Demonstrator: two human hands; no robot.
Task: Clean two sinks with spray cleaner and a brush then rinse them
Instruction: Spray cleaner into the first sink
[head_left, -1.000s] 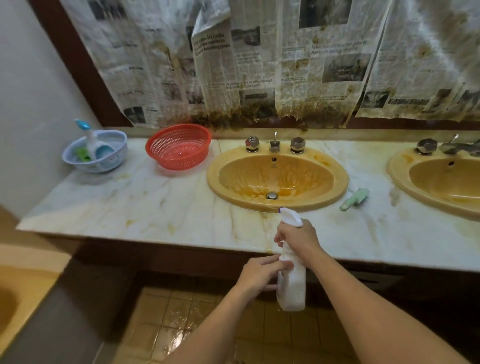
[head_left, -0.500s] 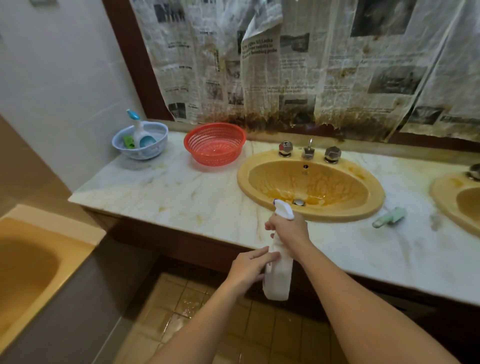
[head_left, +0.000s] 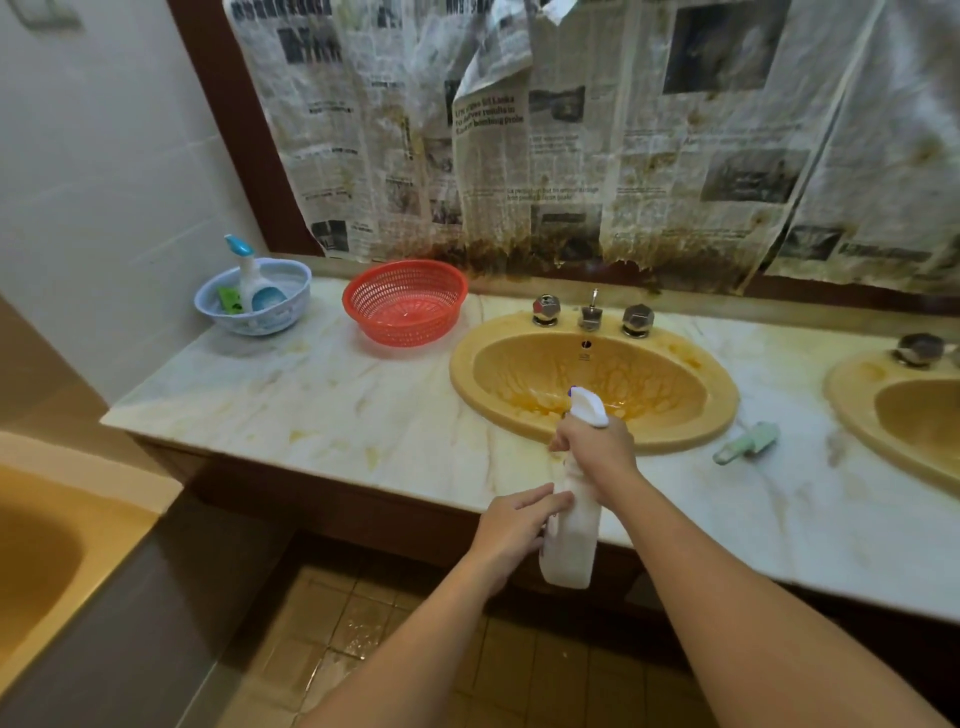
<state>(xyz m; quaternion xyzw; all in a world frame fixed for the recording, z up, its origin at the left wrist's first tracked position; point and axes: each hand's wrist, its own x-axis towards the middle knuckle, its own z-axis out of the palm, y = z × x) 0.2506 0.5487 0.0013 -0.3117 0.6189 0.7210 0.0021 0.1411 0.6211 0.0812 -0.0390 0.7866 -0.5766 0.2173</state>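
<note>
My right hand (head_left: 597, 449) grips the neck of a white spray bottle (head_left: 571, 540) just below its nozzle, at the counter's front edge. My left hand (head_left: 511, 530) rests against the bottle's left side, fingers lying along it. The nozzle points toward a yellow sink (head_left: 675, 434) streaked with orange-brown stains, with two chrome knobs and a spout behind it. A second yellow sink (head_left: 857, 410) is cut off at the right. A pale green brush (head_left: 748, 441) lies on the marble counter between the two sinks.
A red mesh basket (head_left: 405, 306) and a blue bowl (head_left: 254, 306) holding a cleaner bottle stand at the counter's back left. Stained newspaper covers the wall above. A yellow tub edge (head_left: 78, 525) is at the lower left, wet brown floor tiles below.
The view has swung left and closer, so the sink sits more to the right. Both hands keep their places on the bottle, which has risen slightly toward the sink.
</note>
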